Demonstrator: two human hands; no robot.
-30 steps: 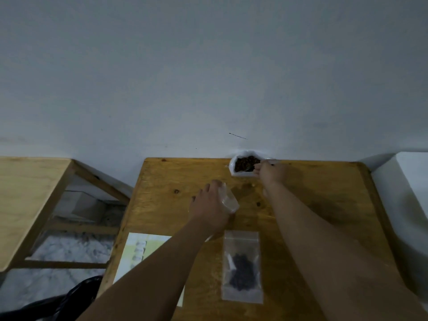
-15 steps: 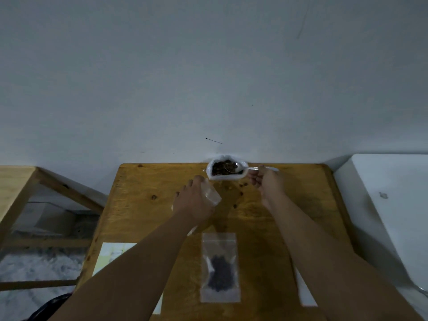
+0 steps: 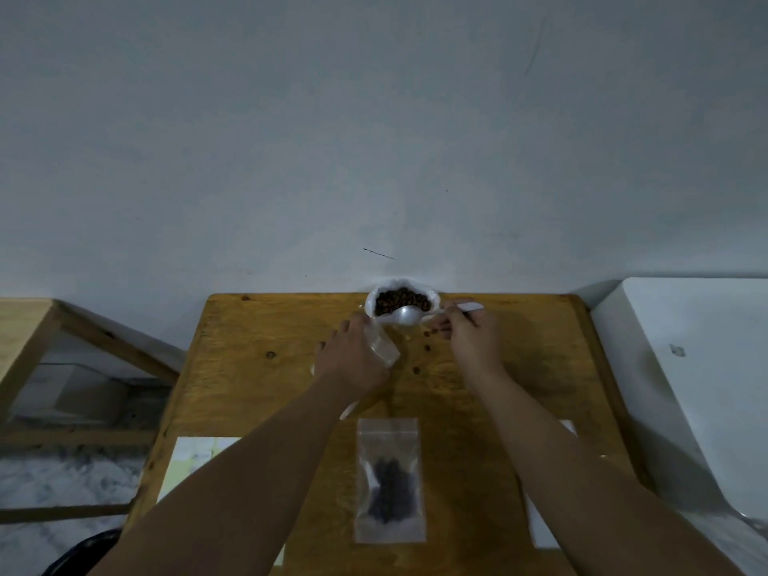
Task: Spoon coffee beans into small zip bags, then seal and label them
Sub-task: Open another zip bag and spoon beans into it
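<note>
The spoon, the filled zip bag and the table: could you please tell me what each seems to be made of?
Spoon: pale grey with a dull sheen, metal or plastic; unclear. Filled zip bag: clear, glossy thin plastic; dark beans show through. Table: wood, yellowish, with visible knots and grain and a faint shine.

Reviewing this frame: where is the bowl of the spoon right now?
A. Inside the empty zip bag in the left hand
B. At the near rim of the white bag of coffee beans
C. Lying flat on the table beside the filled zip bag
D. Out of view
B: the right hand holds the spoon with its bowl at the near rim of the white bag of coffee beans, apart from the empty zip bag in the left hand.
</note>
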